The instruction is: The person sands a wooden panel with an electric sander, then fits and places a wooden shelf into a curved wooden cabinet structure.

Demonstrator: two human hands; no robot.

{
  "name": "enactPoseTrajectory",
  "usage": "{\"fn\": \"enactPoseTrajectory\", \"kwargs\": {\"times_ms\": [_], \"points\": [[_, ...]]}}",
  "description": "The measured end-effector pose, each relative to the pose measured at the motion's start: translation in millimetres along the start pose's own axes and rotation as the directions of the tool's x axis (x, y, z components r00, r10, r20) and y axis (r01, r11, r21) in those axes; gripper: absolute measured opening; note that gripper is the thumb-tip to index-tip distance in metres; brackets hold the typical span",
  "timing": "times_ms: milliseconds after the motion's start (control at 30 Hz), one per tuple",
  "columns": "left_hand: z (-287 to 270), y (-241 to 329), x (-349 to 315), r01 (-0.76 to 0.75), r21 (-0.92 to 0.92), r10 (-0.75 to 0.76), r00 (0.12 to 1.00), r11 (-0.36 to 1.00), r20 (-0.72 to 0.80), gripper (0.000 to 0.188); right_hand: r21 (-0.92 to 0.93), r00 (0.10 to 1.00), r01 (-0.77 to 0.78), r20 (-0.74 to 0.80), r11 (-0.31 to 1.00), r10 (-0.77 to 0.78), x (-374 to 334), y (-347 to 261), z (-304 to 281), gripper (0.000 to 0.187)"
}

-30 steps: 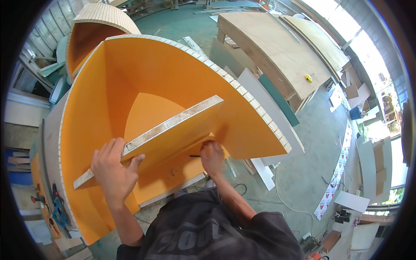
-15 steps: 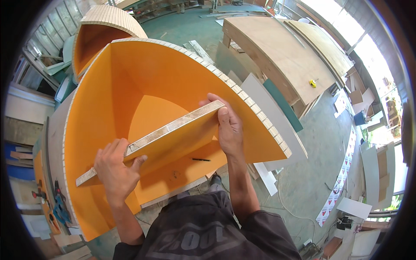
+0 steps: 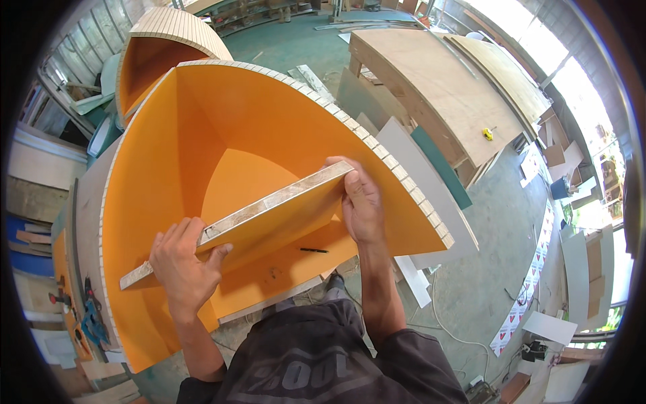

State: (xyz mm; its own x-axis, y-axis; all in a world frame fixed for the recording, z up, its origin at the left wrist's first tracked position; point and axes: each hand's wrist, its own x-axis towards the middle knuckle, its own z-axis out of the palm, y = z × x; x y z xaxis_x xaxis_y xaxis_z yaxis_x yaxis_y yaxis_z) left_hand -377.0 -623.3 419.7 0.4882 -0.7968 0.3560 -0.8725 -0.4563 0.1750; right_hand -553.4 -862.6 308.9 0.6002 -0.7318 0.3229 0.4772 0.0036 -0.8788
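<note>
An orange-faced wooden board with a bare, pale edge lies slantwise across a large orange cabinet shell with curved, slatted sides. Near the board's left end, my left hand grips it, fingers over the far side and thumb on the near face. Close to the other end, my right hand clasps the board, its thumb on the near face by the top edge. Whether the board's lower edge touches the shell cannot be made out. A dark pen rests on the orange panel just below the board.
Behind stands a second curved slatted shell. A wooden worktable at the far right carries a yellow tape measure. Sheets lean beside the shell, and a cable runs over the floor. Tools lie at left.
My right hand and the board's right end have shifted slightly down and to the right in the picture. Both hands keep their hold; the camera view has moved a little.
</note>
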Motion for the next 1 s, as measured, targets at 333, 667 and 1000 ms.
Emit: {"fn": "enactPoseTrajectory", "kwargs": {"times_ms": [333,667,1000], "points": [[-0.2,-0.8,1.7,0.022,0.002,-0.022,1.000,1.000,-0.012,0.052,-0.352,0.985,-0.023,-0.167,0.936,-0.039,-39.1,52.6,-9.1,0.039],[-3.0,6.1,4.3,0.022,0.001,-0.022,1.000,1.000,0.003,0.041,-0.566,0.958,-0.156,-0.288,0.809,-0.016,-60.0,90.5,-32.5,0.023],[-1.0,-18.2,-4.6,-0.014,-0.074,0.011,0.999,0.997,-0.036,0.043,-0.686,0.937,-0.238,-0.349,0.687,-0.024,-78.1,136.0,-41.2,0.022]]}}
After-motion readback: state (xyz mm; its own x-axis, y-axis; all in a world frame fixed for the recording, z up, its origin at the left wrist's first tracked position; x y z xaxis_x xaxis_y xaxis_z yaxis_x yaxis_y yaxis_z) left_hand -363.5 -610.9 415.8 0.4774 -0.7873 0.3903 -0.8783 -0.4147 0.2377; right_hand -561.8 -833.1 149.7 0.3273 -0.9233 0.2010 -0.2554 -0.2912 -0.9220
